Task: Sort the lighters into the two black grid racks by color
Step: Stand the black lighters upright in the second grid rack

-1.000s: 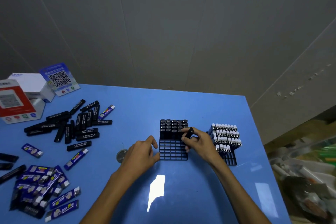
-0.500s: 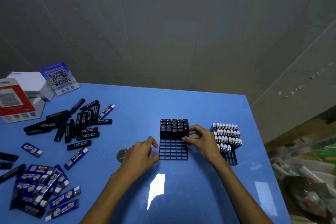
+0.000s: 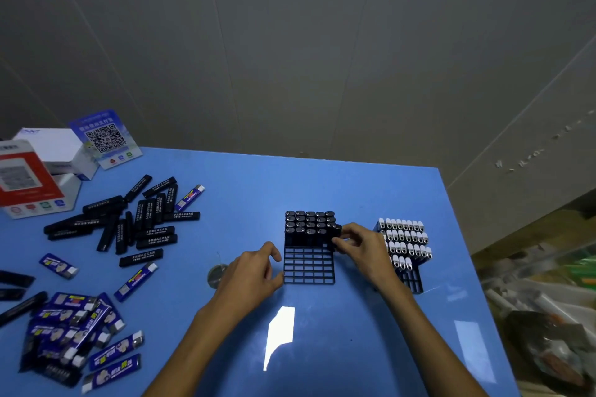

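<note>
Right hand (image 3: 364, 248) has dropped from above the rack's right edge to its 4th row since 1 s ago, taking the black lighter (image 3: 336, 233) down with it; left hand (image 3: 254, 271) has not shifted. Right grip is narrow, fingers pinching that lighter at the right end of the partly filled row in the left rack (image 3: 309, 266). It looks partway into its cell, but I cannot tell if it is fully seated. Left grip is relaxed, fingers loosely curled, thumb and fingertips touching the rack's near-left edge to steady it, holding nothing. Left rack has black lighters standing in its far rows, near rows bare. Right rack (image 3: 411, 280), just beside the right wrist, carries white-capped blue lighters (image 3: 403, 237) in its far rows, with a few near cells open. Loose stock lies on the table (image 3: 338, 184): a black pile (image 3: 129, 222) at far left and a blue pile (image 3: 74, 332) at near left, both well apart from the racks. Boxes with QR cards sit at the far-left corner. Step in hand, as I judge it: seating 1 black lighter to close out row 4. Next move likely calls for pushing it down level with its neighbours, letting go, then reaching across to the black pile for another and starting the next row. Task looks roughly half done.
</note>
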### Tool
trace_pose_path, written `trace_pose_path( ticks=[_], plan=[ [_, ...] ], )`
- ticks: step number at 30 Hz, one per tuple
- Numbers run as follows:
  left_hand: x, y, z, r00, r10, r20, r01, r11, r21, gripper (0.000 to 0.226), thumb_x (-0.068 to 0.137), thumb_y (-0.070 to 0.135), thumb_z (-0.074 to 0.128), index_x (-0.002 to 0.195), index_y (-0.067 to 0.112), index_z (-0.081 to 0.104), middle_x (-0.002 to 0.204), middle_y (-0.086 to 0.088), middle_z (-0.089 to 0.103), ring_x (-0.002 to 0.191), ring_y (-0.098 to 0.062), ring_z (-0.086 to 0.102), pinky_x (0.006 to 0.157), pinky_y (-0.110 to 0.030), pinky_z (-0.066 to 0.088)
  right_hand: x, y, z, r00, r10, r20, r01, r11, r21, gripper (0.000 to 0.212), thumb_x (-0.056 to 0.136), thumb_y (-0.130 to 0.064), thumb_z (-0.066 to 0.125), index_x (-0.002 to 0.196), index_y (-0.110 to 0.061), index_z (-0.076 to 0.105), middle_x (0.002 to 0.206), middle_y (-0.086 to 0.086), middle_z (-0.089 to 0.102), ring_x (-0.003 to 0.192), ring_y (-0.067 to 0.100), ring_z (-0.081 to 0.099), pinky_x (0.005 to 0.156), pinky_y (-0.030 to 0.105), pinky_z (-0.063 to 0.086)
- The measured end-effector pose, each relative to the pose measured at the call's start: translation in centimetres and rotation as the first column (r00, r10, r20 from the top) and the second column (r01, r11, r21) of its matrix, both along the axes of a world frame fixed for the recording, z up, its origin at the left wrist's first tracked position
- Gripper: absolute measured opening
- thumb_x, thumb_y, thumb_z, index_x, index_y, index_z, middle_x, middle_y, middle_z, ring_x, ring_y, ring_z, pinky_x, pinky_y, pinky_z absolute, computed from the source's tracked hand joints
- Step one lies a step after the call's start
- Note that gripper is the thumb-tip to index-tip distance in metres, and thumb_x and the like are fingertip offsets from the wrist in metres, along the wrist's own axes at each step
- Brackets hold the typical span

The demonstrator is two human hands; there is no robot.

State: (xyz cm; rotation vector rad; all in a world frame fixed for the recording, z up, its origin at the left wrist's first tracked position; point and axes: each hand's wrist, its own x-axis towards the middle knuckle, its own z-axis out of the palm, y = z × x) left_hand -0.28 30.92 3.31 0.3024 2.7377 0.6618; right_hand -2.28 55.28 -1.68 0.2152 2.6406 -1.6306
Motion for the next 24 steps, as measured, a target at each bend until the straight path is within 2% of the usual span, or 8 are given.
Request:
trace_pose_path(
  ticks=[4,9,14,20,24],
  plan=[
    [0.0,-0.1,-0.2,1.000,0.001,-0.005,-0.001,1.000,0.005,0.021,0.090,0.035,0.061,0.108,0.030,0.051,0.078,0.007,0.066,0.061,-0.002,0.053,0.045,-0.010,0.031,-0.3,0.1,-0.8,0.999,0.038,-0.025,-0.034,0.990,0.137,0.014,0.084,-0.014,0.074,0.092,-0.020,0.064,0.078,-0.001,0.071,0.071,0.003,0.068,0.076,0.014,0.053],
    [-0.1,-0.4,-0.5,1.000,0.010,-0.003,-0.010,1.000,0.004,0.022,0.090,0.035,0.061,0.109,0.030,0.051,0.077,0.008,0.065,0.059,-0.001,0.051,0.045,-0.009,0.031,-0.7,-0.1,-1.0,0.996,0.055,-0.071,-0.040,0.980,0.194,0.014,0.082,-0.008,0.075,0.094,-0.012,0.070,0.088,-0.005,0.066,0.075,0.004,0.064,0.073,0.006,0.047],
    [-0.2,-0.6,-0.8,1.000,0.020,-0.002,-0.020,1.000,0.001,0.023,0.089,0.035,0.061,0.109,0.030,0.051,0.074,0.009,0.063,0.059,-0.001,0.052,0.047,-0.011,0.035,-0.8,0.1,-1.7,0.991,0.116,-0.063,-0.095,0.958,0.270,0.016,0.083,-0.008,0.073,0.099,-0.011,0.072,0.090,-0.006,0.065,0.079,0.006,0.064,0.082,0.018,0.053],
    [-0.3,-0.4,-0.7,1.000,0.004,-0.010,-0.004,1.000,-0.015,0.026,0.091,0.036,0.060,0.113,0.031,0.048,0.077,0.009,0.064,0.058,-0.001,0.051,0.045,-0.009,0.031,-1.1,-0.1,-1.9,0.992,0.119,-0.030,-0.101,0.931,0.350,0.019,0.086,-0.018,0.071,0.104,-0.012,0.071,0.094,-0.004,0.065,0.079,0.008,0.061,0.082,0.017,0.048],
    [-0.2,-0.2,-0.5,1.000,0.002,-0.014,-0.003,1.000,-0.019,0.027,0.092,0.036,0.060,0.114,0.030,0.047,0.078,0.008,0.065,0.059,-0.001,0.051,0.044,-0.009,0.031,-1.0,0.0,-2.2,0.993,0.117,-0.014,-0.102,0.912,0.398,0.017,0.087,-0.019,0.070,0.102,-0.010,0.072,0.094,0.001,0.068,0.079,0.012,0.062,0.083,0.027,0.052]
  ],
)
